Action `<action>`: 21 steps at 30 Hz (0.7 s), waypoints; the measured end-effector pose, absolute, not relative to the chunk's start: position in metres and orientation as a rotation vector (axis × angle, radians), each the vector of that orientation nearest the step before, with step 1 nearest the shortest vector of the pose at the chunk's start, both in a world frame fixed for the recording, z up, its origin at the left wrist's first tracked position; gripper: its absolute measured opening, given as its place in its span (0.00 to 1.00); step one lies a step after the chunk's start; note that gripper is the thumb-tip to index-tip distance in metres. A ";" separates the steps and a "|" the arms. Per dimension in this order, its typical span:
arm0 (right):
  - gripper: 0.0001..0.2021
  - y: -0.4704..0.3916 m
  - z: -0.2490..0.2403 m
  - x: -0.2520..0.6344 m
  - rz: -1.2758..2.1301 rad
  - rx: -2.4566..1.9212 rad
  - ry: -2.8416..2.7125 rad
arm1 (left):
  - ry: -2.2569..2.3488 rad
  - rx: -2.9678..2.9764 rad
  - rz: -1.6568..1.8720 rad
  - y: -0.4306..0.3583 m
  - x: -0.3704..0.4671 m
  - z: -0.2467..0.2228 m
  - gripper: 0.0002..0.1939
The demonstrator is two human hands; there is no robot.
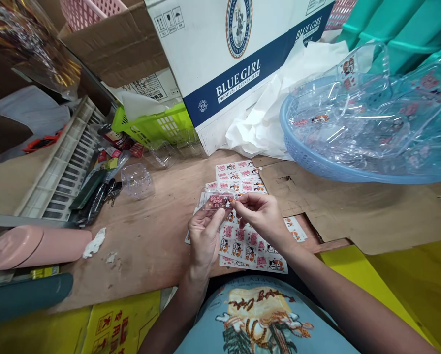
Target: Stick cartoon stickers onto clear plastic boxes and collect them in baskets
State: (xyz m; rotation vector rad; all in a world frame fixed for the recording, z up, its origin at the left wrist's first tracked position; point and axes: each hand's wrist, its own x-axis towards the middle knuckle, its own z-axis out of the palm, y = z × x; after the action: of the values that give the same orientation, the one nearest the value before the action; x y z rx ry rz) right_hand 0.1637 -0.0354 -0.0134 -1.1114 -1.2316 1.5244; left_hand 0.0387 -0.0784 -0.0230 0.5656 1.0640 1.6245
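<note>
Between my hands is a small clear plastic box (208, 203), with a cat sticker (220, 201) on the side facing me. My left hand (204, 233) grips the box from the left, thumb on its near face. The fingers of my right hand (259, 214) are pinched at the sticker's right end; whether they hold its edge or only press on it, I cannot tell. Beneath both hands lie several overlapping sticker sheets (250, 238) printed with cats and pink lettering.
Clear plastic pieces with stickers fill a blue basket (290, 132) at the right. Behind the sheets stand a white beer carton (205, 73) and a green basket (157, 123). A clear plastic cup-like piece (137, 180) and a pink bottle (39, 247) are at the left.
</note>
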 end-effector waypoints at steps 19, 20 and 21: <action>0.18 -0.028 -0.021 0.185 0.658 -1.322 -1.862 | 0.999 0.476 1.578 -0.082 0.039 -0.025 0.10; 0.18 -0.028 -0.022 0.185 0.712 -1.301 -1.817 | 0.959 0.491 1.545 -0.083 0.039 -0.023 0.10; 0.19 -0.030 -0.024 0.184 0.791 -1.261 -1.772 | 0.925 0.508 1.517 -0.084 0.040 -0.021 0.10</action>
State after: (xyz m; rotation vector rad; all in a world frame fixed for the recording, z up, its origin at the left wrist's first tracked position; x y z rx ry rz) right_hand 0.1837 -0.0299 -0.0237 -1.2611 -1.7725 0.7915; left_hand 0.0400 -0.0836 -0.0213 0.5081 0.9252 1.5169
